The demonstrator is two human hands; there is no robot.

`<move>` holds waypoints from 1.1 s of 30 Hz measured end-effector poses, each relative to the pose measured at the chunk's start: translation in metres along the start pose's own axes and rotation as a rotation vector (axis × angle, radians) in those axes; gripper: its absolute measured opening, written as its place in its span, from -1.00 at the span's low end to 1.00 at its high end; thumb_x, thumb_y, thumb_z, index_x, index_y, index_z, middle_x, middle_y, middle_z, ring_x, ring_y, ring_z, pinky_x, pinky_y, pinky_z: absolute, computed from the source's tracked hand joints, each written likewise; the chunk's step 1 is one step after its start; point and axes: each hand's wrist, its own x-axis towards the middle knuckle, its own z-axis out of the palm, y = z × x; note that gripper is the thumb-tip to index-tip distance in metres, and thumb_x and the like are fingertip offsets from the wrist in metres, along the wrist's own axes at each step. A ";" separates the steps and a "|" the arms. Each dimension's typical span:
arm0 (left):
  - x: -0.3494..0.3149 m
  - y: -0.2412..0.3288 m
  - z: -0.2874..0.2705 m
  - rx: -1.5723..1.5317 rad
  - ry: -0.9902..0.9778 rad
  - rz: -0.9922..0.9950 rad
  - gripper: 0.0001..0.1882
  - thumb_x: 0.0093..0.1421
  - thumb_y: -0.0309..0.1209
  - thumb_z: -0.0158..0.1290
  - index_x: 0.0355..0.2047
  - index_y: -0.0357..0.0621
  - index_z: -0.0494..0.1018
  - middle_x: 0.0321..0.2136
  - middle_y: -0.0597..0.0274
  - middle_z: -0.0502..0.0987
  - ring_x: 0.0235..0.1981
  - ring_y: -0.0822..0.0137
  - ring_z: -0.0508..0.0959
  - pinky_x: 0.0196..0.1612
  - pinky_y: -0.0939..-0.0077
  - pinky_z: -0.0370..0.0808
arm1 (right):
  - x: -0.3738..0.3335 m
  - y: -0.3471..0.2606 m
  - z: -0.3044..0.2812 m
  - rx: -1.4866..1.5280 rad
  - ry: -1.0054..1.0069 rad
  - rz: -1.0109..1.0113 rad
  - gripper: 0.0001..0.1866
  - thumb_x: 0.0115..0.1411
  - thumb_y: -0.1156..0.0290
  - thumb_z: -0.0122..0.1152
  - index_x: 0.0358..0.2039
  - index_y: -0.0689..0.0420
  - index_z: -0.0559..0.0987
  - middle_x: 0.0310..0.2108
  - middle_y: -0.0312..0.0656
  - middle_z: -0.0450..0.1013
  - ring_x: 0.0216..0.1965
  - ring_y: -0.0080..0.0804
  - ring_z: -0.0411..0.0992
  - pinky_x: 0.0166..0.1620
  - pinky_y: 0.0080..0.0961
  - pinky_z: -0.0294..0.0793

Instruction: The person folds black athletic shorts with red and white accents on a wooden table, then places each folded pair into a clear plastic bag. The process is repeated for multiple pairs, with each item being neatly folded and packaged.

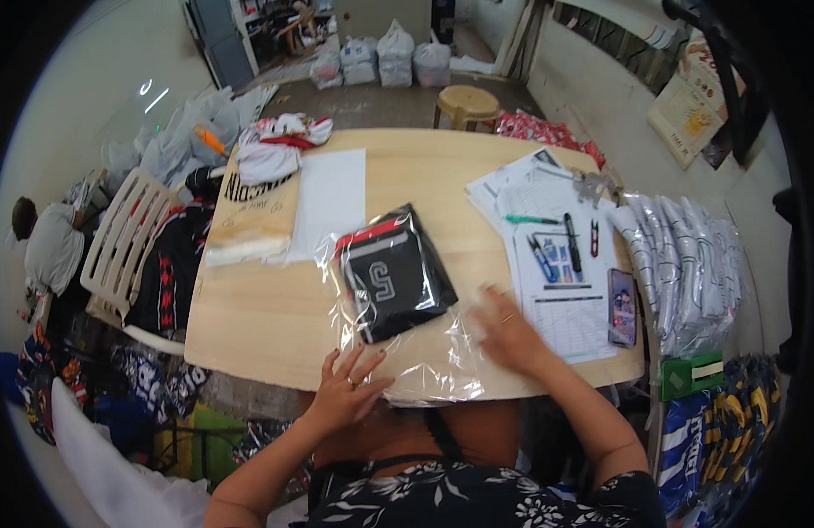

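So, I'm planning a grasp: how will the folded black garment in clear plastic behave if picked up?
The folded black garment will probably sag, being soft-looking cloth. Its clear plastic, shiny with glare, may prove slippery. The loose, wrinkled plastic toward the table's near edge would likely flop.

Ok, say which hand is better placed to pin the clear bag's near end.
Probably the left hand: its fingers spread at the loose near end of the clear bag, by the black garment. The right hand is blurred and farther right, beside the papers.
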 end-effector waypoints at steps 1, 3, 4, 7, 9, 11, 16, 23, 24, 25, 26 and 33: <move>0.003 -0.003 -0.005 0.026 -0.058 0.038 -0.58 0.11 -0.33 0.20 0.02 0.14 0.49 0.17 0.27 0.45 0.21 -0.01 0.37 0.32 -0.26 -0.01 | 0.007 0.000 0.009 -0.077 -0.066 -0.202 -0.33 0.02 0.44 0.30 0.21 0.00 0.41 0.31 0.06 0.19 0.35 0.09 0.13 0.37 -0.02 0.10; 0.009 -0.013 -0.017 -0.116 -0.197 -0.098 -0.66 0.22 -0.32 0.11 0.03 0.15 0.49 0.12 0.32 0.50 0.12 -0.01 0.47 0.36 -0.22 -0.09 | 0.015 -0.005 0.021 0.048 -0.179 -0.396 -0.46 0.08 0.40 0.30 0.13 -0.01 0.47 0.32 -0.17 0.25 0.37 -0.14 0.14 0.37 -0.04 0.10; 0.012 -0.017 -0.023 -0.175 -0.346 -0.210 -0.69 0.27 -0.31 0.07 0.03 0.16 0.49 0.09 0.34 0.53 0.08 -0.01 0.51 0.38 -0.20 -0.14 | 0.019 -0.008 0.024 0.205 -0.172 -0.385 -0.58 0.11 0.43 0.29 0.02 0.03 0.54 0.13 -0.20 0.45 0.27 -0.07 0.28 0.33 -0.04 0.17; 0.029 -0.037 -0.035 -0.639 -0.138 -0.459 -0.62 0.46 -0.18 -0.22 -0.02 -0.19 0.46 -0.24 0.09 0.65 -0.25 0.16 0.67 0.12 0.11 0.40 | 0.031 -0.016 0.031 0.620 0.000 -0.012 -0.81 0.19 0.48 0.24 -0.17 0.16 0.54 -0.26 -0.21 0.58 -0.10 -0.36 0.52 0.02 -0.32 0.44; 0.047 -0.047 -0.032 -1.028 0.123 -0.572 -0.52 0.49 -0.16 -0.27 -0.17 -0.38 0.46 -0.48 0.00 0.61 -0.44 0.34 0.64 -0.37 0.49 0.58 | 0.043 -0.024 0.043 1.090 0.146 0.339 -0.89 0.23 0.50 0.22 -0.24 0.21 0.51 -0.41 -0.21 0.56 -0.34 -0.54 0.54 -0.19 -0.51 0.49; 0.064 -0.055 -0.024 -1.034 0.287 -0.693 -0.57 0.48 -0.21 -0.21 -0.23 -0.36 0.49 -0.54 0.09 0.59 -0.54 0.41 0.59 -0.45 0.55 0.53 | 0.055 -0.034 0.058 1.135 0.306 0.488 -0.90 0.25 0.51 0.20 -0.27 0.23 0.48 -0.47 -0.24 0.53 -0.44 -0.65 0.46 -0.33 -0.61 0.44; 0.081 -0.063 0.001 -0.964 0.501 -1.039 -0.66 0.43 -0.25 -0.09 -0.34 -0.29 0.49 -0.65 0.20 0.50 -0.72 0.50 0.47 -0.65 0.63 0.39 | 0.072 -0.056 0.076 0.485 0.433 0.691 -0.75 0.31 0.30 0.15 -0.45 0.20 0.52 -0.66 -0.06 0.47 -0.63 -0.13 0.47 -0.50 -0.27 0.36; 0.095 -0.064 -0.011 -0.233 0.372 -0.978 -0.74 0.20 -0.39 0.13 -0.16 -0.27 0.46 -0.33 0.03 0.52 -0.32 0.16 0.56 -0.30 0.28 0.49 | 0.093 -0.047 0.035 0.607 0.277 0.865 -0.91 0.26 0.45 0.12 -0.33 0.20 0.53 -0.35 -0.05 0.54 -0.37 -0.10 0.54 -0.33 -0.25 0.48; 0.102 -0.060 -0.011 -0.089 0.444 -0.902 -0.64 0.14 -0.42 0.16 -0.06 -0.26 0.44 -0.16 -0.04 0.52 -0.13 0.04 0.56 -0.13 0.21 0.50 | 0.097 -0.049 0.032 0.412 0.371 0.780 -0.91 0.23 0.49 0.12 -0.27 0.19 0.53 -0.22 -0.04 0.52 -0.27 -0.10 0.54 -0.26 -0.25 0.50; 0.111 -0.059 -0.012 -0.016 0.528 -0.733 -0.54 0.14 -0.44 0.15 0.06 -0.22 0.38 -0.01 -0.08 0.44 0.01 -0.04 0.46 0.03 0.18 0.40 | 0.101 -0.051 0.031 0.217 0.433 0.720 -0.86 0.21 0.53 0.13 -0.20 0.18 0.53 -0.09 -0.03 0.51 -0.17 -0.09 0.53 -0.18 -0.24 0.51; 0.119 -0.058 -0.012 0.056 0.624 -0.554 -0.44 0.13 -0.47 0.15 0.17 -0.18 0.32 0.14 -0.13 0.36 0.15 -0.12 0.37 0.18 0.14 0.30 | 0.107 -0.053 0.032 0.161 0.466 0.536 -0.80 0.18 0.54 0.13 -0.15 0.16 0.52 0.00 -0.04 0.45 -0.08 -0.09 0.48 -0.09 -0.22 0.47; 0.154 -0.061 0.026 0.221 0.168 -0.489 -0.41 0.29 -0.08 0.00 0.33 0.27 0.23 0.40 0.12 0.08 0.41 -0.17 0.00 0.30 -0.44 -0.17 | 0.149 -0.057 0.075 -0.097 0.248 0.339 -0.48 0.24 0.30 0.15 0.21 0.11 0.41 0.37 0.03 0.11 0.31 0.15 0.12 0.31 -0.11 0.12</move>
